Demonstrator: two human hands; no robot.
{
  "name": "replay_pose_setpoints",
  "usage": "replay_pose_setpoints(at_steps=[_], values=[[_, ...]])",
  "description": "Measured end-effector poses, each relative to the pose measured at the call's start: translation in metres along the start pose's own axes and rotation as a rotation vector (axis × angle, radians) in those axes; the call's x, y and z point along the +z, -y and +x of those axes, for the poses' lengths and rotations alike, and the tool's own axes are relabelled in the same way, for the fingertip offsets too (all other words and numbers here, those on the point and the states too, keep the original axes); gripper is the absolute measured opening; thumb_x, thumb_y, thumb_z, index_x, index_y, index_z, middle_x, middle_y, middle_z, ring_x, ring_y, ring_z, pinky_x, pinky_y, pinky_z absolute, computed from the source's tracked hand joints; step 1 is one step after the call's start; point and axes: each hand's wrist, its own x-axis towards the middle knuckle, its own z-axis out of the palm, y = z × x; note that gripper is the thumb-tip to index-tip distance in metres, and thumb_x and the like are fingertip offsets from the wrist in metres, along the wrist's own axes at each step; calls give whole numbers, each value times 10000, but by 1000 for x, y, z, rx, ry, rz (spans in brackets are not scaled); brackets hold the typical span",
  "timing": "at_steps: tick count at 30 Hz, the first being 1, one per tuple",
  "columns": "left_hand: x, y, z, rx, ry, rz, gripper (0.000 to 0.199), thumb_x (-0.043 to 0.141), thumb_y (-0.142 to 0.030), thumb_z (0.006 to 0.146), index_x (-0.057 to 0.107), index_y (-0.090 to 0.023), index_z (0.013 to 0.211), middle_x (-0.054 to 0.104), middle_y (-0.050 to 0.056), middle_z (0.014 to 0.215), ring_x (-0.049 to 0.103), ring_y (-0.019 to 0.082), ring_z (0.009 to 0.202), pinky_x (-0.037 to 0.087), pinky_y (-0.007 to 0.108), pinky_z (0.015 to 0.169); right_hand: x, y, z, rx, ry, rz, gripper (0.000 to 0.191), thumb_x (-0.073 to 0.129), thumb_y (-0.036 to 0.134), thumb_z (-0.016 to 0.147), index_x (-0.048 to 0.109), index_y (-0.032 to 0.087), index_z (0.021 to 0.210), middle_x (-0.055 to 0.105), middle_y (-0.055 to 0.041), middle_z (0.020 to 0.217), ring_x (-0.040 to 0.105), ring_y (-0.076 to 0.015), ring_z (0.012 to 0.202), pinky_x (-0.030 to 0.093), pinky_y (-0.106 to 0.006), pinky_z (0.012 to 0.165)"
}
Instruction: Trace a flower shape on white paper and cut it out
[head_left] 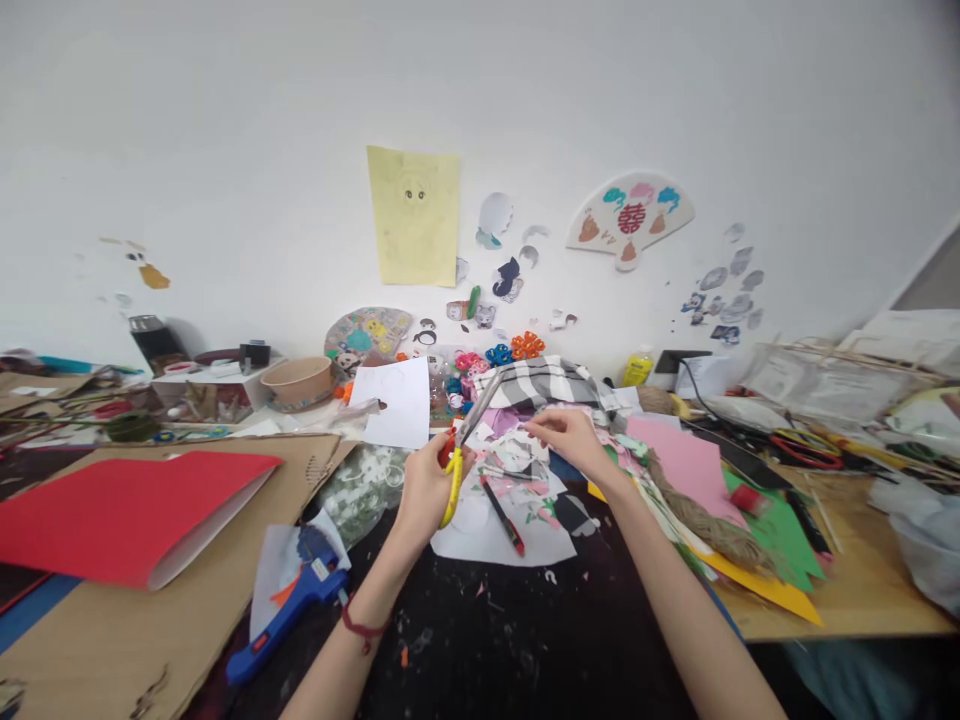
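Note:
My left hand (426, 487) is wrapped round a pair of scissors (455, 485) with yellow and red handles, the blades pointing up and away from me. Facing it across a small gap, my right hand (570, 440) has its thumb and fingertips brought together; what they pinch, if anything, is too small to make out. Below both hands lies a white sheet of paper (469, 535) strewn with cut paper scraps (517, 455). On that sheet rests a red and black pen-like tool (504, 517).
A blue glue gun (289, 610) lies at left, beside a red folded sheet (142, 515) on cardboard (97, 640). At right are pink paper (686, 460), green paper (795, 540) and a twine bundle (705, 520). Checked cloth (551, 382) is heaped behind the scraps, before the wall.

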Motion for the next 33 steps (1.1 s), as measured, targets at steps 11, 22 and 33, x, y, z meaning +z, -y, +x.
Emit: replay_pose_setpoints(at_steps=[11, 22, 33], values=[[2, 35, -17, -141, -77, -264, 377, 764, -473, 761, 482, -223, 747, 784, 64, 1012, 633, 159, 667, 461, 280, 595, 70, 52, -28, 75, -86, 506, 265, 783, 440, 788, 735, 179, 802, 682, -12, 597, 578, -127, 503, 480, -257, 507], [8, 50, -15, -299, -153, -245, 371, 746, -486, 792, 493, -222, 731, 723, 16, 803, 646, 177, 714, 481, 277, 624, 88, 24, -33, 116, -129, 693, 118, 818, 326, 781, 770, 223, 812, 708, -20, 647, 624, -153, 505, 503, -279, 465], [9, 41, -18, -271, -167, -389, 329, 819, -295, 727, 504, -204, 707, 617, -39, 641, 572, 116, 607, 419, 221, 549, 91, 19, -42, 154, -87, 574, 148, 792, 312, 800, 742, 173, 789, 690, -19, 606, 629, -122, 473, 483, -219, 421]])
